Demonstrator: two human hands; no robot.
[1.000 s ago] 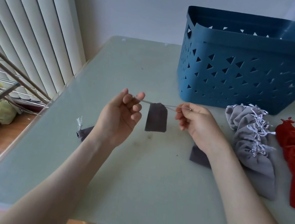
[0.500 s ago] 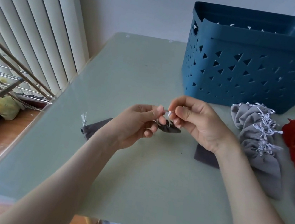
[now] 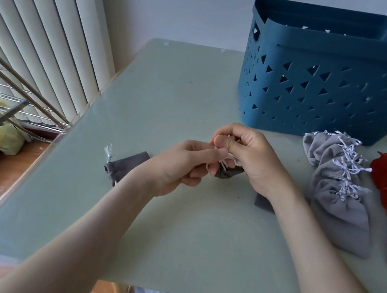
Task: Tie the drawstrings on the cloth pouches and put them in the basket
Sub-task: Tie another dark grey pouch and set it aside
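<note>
Tabletop; left hand, right hand pinch dark pouch.

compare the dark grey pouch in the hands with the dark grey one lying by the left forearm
The held pouch is pinched between the left hand and right hand; the lying pouch rests on the table untouched. The held pouch's strings are partly hidden among the fingers; the lying pouch's string ends stick up free from its gathered neck. Both are dark grey cloth with white strings.
</note>
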